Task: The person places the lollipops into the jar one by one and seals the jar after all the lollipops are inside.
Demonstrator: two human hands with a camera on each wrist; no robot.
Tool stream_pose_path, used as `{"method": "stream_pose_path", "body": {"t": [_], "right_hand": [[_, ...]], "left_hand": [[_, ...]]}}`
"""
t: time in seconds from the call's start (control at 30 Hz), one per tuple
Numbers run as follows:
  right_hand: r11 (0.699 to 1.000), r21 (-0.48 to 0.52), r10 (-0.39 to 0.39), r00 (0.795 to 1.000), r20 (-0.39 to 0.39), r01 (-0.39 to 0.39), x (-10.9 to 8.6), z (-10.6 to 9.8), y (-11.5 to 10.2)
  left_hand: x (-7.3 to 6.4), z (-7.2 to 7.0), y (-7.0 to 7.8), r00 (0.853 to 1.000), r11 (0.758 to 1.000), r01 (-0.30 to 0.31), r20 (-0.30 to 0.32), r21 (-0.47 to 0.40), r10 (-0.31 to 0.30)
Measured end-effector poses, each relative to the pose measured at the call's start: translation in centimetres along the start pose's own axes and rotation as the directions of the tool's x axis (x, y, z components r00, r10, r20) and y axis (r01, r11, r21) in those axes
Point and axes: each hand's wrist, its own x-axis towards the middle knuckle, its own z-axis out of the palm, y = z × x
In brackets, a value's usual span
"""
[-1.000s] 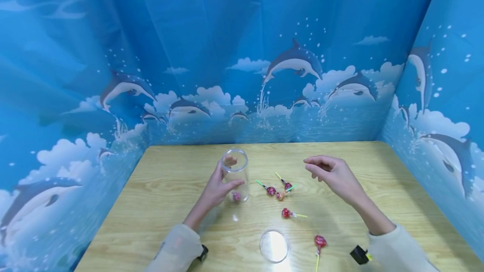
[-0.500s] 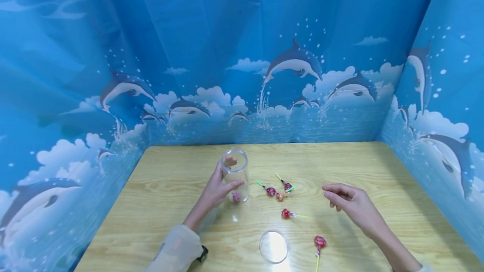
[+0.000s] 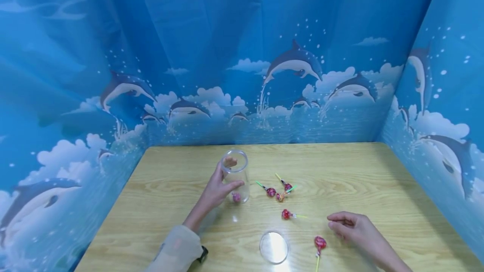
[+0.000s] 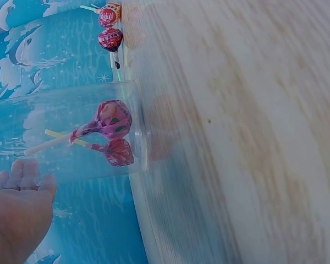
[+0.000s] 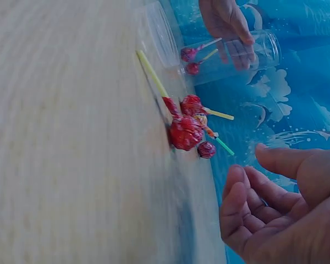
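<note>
My left hand (image 3: 215, 189) grips a clear plastic jar (image 3: 240, 181) that stands upright and uncovered on the table, the thumb in front and fingers behind. Inside it, in the left wrist view, lean a pink-wrapped lollipop (image 4: 114, 119) and a red one (image 4: 119, 152). My right hand (image 3: 357, 231) hovers low at the front right, fingers loosely bent, nothing between them. Just left of it lies a red lollipop (image 3: 320, 242) with a yellow stick pointing towards me. In the right wrist view that red lollipop (image 5: 186, 132) sits beyond the fingertips (image 5: 235, 176).
A round clear lid (image 3: 274, 247) lies at the front middle of the wooden table (image 3: 170, 171). Another red lollipop (image 3: 286, 213) lies beyond it. Farther back several more cluster, among them a dark red one (image 3: 271, 192) and an orange one (image 3: 280, 197). A dolphin-print curtain (image 3: 227, 53) encloses the table.
My right hand has come from above the back right of the table down and towards me, near the front red lollipop. My left hand and the jar have stayed put.
</note>
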Motion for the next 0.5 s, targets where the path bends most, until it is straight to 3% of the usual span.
{"method": "stream_pose_path", "body": {"t": [0.2,0.37,0.5], "right_hand": [[0.998,0.023,-0.055,0.995,0.086,0.053,-0.4,0.5,1.4],[0.998,0.023,-0.065,0.994,0.090,0.063,-0.3,1.3,1.9],[0.992,-0.053,-0.112,0.991,0.067,0.115,-0.2,1.8,2.0]], "left_hand": [[0.0,0.1,0.1,1.000,1.000,-0.004,-0.005,-0.010,0.004],[-0.1,0.1,0.2,1.000,1.000,-0.012,-0.006,-0.003,0.012],[-0.1,0.1,0.3,1.000,1.000,0.000,-0.005,0.001,0.000]]}}
